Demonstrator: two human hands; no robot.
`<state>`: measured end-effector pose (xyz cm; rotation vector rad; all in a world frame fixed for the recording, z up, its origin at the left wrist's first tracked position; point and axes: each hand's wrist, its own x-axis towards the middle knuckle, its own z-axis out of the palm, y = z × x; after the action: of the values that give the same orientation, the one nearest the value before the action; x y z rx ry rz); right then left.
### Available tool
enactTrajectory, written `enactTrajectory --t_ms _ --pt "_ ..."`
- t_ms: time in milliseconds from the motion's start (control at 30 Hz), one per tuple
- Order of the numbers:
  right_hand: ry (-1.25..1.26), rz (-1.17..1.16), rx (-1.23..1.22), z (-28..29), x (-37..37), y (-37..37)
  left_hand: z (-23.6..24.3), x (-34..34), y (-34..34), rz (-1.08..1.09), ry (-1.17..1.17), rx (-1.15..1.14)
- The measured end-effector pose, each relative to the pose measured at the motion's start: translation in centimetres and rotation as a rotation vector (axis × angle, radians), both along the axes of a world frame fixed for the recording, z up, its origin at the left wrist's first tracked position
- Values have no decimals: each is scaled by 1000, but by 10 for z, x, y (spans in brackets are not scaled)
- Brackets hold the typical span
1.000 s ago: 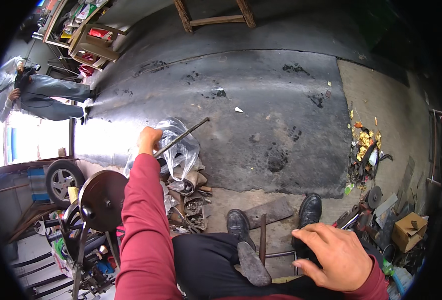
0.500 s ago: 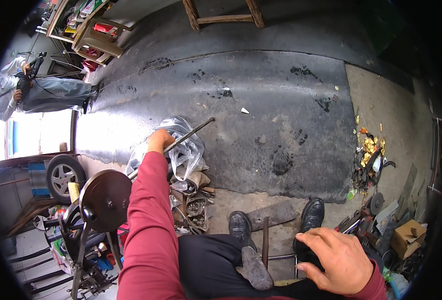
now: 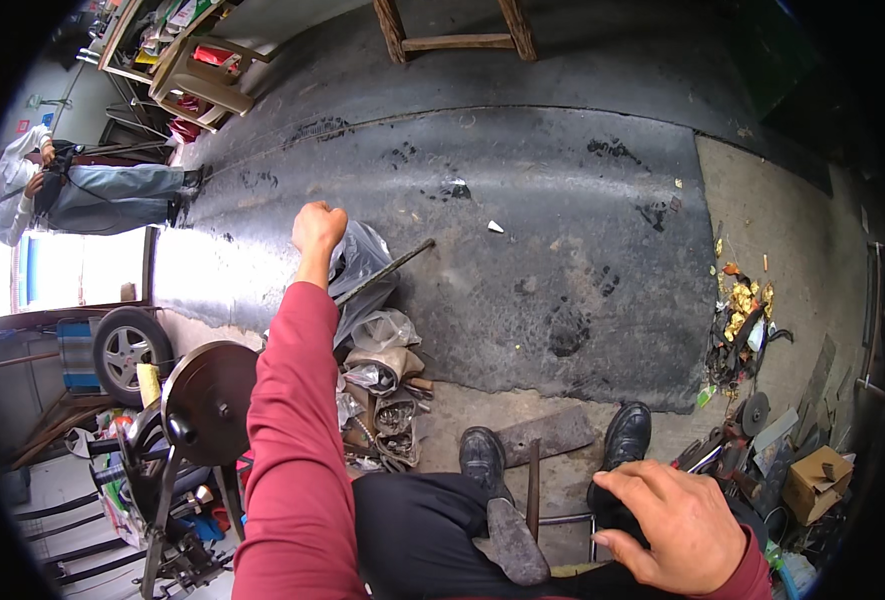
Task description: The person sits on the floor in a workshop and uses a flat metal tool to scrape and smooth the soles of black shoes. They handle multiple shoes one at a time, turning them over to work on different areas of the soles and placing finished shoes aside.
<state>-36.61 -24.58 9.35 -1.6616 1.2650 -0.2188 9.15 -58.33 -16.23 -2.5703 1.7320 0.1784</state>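
Observation:
My left arm, in a red sleeve, reaches forward. My left hand (image 3: 319, 228) is closed in a fist at the upper edge of a clear plastic bag (image 3: 367, 270), which stretches up beside the wrist; the fingers' inner side is hidden. A thin dark rod (image 3: 397, 264) slants across the bag, its lower end behind my sleeve. Under the bag lie rolled brownish pieces and crumpled plastic (image 3: 387, 365). My right hand (image 3: 677, 525) hovers or rests near my right knee, fingers curved and apart, with nothing in it. A dark metal piece with a rounded end (image 3: 517, 540) stands between my legs.
At the left stands a machine with a large metal wheel (image 3: 212, 403), near a car wheel (image 3: 134, 357). A person (image 3: 92, 190) stands at the far left. Scraps (image 3: 742, 320), a cardboard box (image 3: 815, 483) and tools lie at the right. A wooden frame (image 3: 457, 42) is ahead.
My left hand has moved forward and up, off the rod's middle. The plastic bag has shifted and stretched with it. My right hand has stayed in place.

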Motion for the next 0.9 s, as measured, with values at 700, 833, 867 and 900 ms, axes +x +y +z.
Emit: enactTrajectory --t_ms 700,833,867,900 --pt "-27 18 -34 5 2 6 19 16 54 155 -20 816" --pt "-23 14 -9 4 0 7 6 12 53 169 755 631" --pt "-22 16 -12 3 1 7 3 6 47 153 878 535" --pt "-20 19 -16 3 1 7 2 -1 41 101 1109 436"
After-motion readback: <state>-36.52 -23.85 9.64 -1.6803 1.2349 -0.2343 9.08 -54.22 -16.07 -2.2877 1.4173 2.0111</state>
